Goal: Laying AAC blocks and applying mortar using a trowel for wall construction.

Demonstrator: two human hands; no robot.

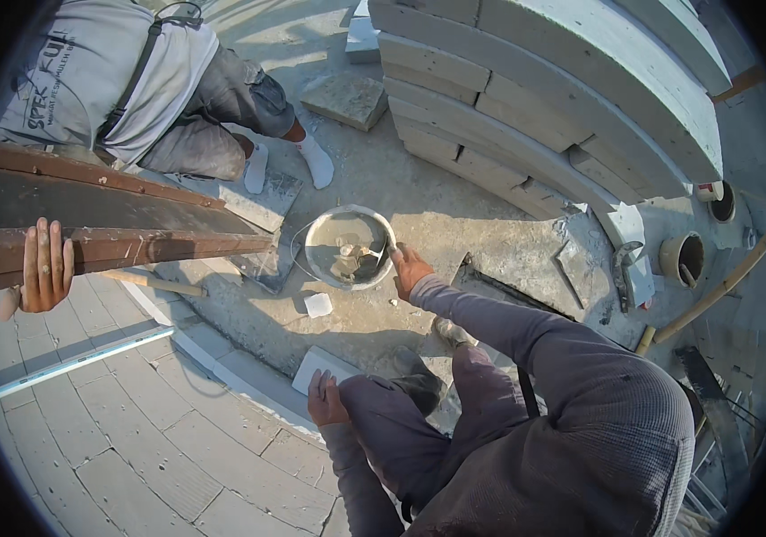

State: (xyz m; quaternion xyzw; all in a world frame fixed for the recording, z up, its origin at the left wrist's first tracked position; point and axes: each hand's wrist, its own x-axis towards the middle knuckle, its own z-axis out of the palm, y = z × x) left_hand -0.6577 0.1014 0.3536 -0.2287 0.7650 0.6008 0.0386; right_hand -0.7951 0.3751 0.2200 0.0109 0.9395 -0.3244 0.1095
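Round bucket [349, 285], grey mix [347, 261] inside, stands on concrete floor [454, 234], between the floor edge along the stacked blocks [526, 107] and the opposite edge along the jointed pale blockwork [141, 412]. Right hand [411, 268] at bucket's right rim, fingers bent; cannot tell whether clamped on rim or on something inside. Left hand [326, 400] beside the knee, at the near end of a white block [318, 365] by the blockwork's edge; fingers nearly together, grip unclear. White square piece [318, 305] on floor, near bucket. Co-worker's hand [45, 268] upper left, fingers over brown beam [132, 251].
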